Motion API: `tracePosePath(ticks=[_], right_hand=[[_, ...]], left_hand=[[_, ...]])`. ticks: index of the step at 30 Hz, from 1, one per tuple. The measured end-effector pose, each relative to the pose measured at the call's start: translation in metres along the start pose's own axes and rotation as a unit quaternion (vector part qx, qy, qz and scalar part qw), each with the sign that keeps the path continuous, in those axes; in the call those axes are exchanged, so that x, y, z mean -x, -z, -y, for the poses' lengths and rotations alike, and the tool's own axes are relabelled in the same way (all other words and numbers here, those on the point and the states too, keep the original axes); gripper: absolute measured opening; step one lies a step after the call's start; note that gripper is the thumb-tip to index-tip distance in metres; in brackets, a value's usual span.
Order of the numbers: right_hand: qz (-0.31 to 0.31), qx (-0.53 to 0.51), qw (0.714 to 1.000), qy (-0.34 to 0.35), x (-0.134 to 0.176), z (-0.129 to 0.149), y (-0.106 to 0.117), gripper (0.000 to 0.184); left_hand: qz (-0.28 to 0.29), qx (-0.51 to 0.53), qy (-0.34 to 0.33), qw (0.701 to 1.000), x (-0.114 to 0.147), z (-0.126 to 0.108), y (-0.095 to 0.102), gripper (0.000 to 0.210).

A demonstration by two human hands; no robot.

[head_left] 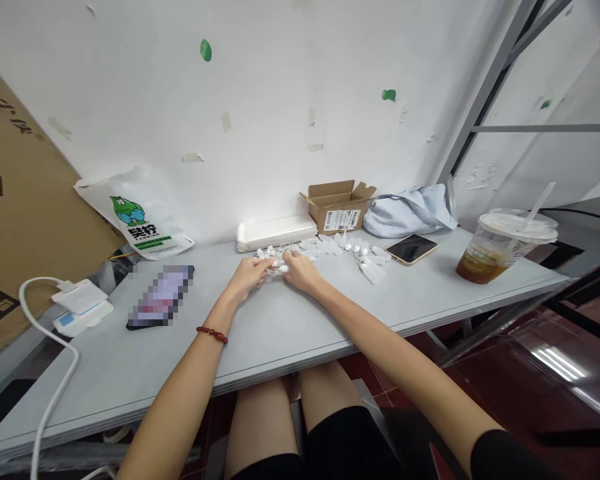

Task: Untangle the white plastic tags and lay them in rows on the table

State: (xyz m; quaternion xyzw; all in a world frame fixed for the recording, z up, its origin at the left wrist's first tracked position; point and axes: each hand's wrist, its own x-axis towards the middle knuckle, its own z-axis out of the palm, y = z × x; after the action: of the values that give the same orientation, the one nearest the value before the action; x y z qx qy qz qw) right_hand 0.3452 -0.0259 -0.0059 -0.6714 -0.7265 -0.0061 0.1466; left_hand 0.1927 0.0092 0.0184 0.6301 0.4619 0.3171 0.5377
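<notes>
Close together over the grey table [280, 333], my left hand [250, 277] and my right hand [301, 270] meet at a small white plastic piece [279, 269]. Thumb and fingers are pinched on it in both hands; its exact kind is too small to make out. Just behind and to the right lies a loose spread of translucent tag-like pieces [330, 247], some with white round parts and thin metal rings. One such tag [373, 270] lies nearer the front at the right. Behind my hands is a stack of flat white pieces [277, 230].
An open cardboard box [336, 217] stands against the wall, beside a pale blue cloth bag [410, 212]. A dark phone [413, 249] and iced drink cup [500, 247] are right. Left are another phone [161, 297], a white bag [140, 213] and a corded charger [83, 307].
</notes>
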Motion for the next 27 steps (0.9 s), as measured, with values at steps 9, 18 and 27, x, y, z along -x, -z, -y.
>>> tracePosePath(ticks=[9,18,27], right_hand=[[0.007,-0.003,1.0,0.001,0.0,-0.0002,0.0002,0.033],[0.002,-0.006,1.0,0.0,0.0013,0.0005,0.0014,0.034],[-0.018,-0.022,0.999,-0.042,0.0012,-0.0033,0.0029,0.029]], left_hand=[[0.032,-0.009,-0.006,0.999,0.0005,-0.0012,0.0014,0.03],[-0.009,-0.019,-0.069,0.997,0.0065,-0.0072,-0.0029,0.023],[0.01,0.113,0.047,0.992,-0.0023,-0.0019,0.0047,0.03]])
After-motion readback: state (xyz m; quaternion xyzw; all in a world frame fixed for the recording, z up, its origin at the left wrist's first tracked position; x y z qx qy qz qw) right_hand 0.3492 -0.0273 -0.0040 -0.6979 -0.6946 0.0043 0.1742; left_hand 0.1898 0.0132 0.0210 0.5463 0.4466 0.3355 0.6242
